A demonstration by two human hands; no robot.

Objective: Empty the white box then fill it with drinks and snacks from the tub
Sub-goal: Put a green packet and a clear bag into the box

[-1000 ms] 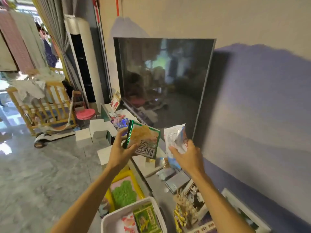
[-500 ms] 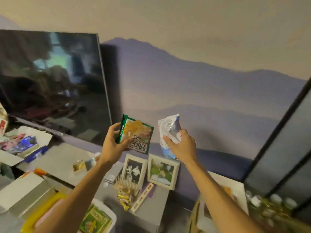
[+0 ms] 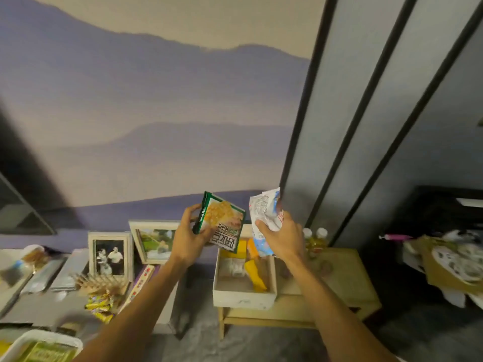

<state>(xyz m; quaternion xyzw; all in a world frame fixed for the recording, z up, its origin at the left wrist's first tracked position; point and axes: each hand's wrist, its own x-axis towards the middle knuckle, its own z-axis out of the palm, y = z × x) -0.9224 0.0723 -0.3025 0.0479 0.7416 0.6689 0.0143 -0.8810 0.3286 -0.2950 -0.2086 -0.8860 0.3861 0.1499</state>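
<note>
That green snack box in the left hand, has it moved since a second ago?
Yes. The green box was in front of the TV; it has swung rightward and now hangs above the white box.

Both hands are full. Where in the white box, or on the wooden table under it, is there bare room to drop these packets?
Inside the open white box, the near left floor is bare; yellow and orange packets crowd its right and far side. On the low wooden table, the top right of the box looks mostly bare, up to the two white-capped bottles at the back.
</note>
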